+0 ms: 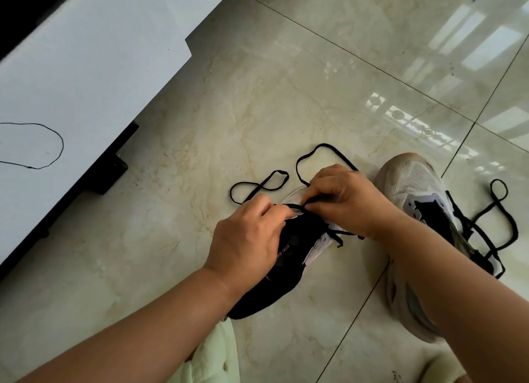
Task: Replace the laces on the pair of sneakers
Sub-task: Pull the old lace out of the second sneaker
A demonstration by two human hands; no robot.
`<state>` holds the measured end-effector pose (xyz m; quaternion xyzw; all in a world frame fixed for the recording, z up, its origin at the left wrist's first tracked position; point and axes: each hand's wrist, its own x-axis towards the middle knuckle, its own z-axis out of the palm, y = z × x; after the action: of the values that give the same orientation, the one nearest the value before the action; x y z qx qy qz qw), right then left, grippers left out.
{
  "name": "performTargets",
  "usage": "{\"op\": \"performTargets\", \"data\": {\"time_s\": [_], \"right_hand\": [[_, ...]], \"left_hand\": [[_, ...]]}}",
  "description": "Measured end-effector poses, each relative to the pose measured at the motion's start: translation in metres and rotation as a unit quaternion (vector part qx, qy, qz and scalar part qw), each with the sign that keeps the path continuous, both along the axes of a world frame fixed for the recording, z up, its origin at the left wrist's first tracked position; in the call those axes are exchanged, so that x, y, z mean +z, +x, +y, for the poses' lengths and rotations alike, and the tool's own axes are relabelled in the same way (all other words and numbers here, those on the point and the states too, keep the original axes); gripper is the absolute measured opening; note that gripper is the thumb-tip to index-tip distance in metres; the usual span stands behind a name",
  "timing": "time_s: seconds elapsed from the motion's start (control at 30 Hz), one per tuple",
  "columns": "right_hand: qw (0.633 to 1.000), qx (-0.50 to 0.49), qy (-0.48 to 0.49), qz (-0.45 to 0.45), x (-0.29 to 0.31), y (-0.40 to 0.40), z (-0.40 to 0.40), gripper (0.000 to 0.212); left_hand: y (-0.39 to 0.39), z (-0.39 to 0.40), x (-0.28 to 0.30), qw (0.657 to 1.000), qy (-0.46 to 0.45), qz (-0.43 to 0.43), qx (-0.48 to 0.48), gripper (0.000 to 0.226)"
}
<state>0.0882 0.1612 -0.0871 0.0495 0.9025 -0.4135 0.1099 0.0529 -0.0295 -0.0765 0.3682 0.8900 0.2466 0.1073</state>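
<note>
The front of the near sneaker [274, 271] is hidden under both hands. The thin cord [43, 145] on the white furniture [94, 67] is cut off by the left edge. The tongue print is too small to be read.

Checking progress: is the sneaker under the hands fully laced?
No. The black lace lies in loose loops on the floor beyond the sneaker; right hand pinches it.

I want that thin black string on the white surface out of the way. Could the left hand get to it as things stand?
Probably yes. The thin black string lies exposed on the white surface, nothing over it, but the left hand is holding the black sneaker and must let go first.
</note>
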Motion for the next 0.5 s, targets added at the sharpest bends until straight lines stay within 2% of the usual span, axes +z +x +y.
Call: {"op": "performTargets", "data": {"time_s": [0.13,0.27,0.37,0.5], "right_hand": [[0.991,-0.128,-0.028,-0.008,-0.006,0.003,-0.011,0.006],[0.980,-0.191,0.043,0.017,-0.014,0.000,-0.024,0.011],[0.964,-0.262,0.024,0.038,-0.016,-0.008,-0.025,0.014],[0.951,-0.308,-0.031,0.029,-0.018,-0.010,-0.024,0.014]], "left_hand": [[0.001,0.002,0.000,1.000,0.006,0.002,-0.006,0.018],[-0.003,0.003,0.000,1.000,0.008,0.005,-0.004,0.019],[0.000,0.002,0.000,1.000,0.004,0.002,0.000,0.020],[0.001,0.002,-0.001,1.000,0.006,-0.001,0.004,0.019]]}}
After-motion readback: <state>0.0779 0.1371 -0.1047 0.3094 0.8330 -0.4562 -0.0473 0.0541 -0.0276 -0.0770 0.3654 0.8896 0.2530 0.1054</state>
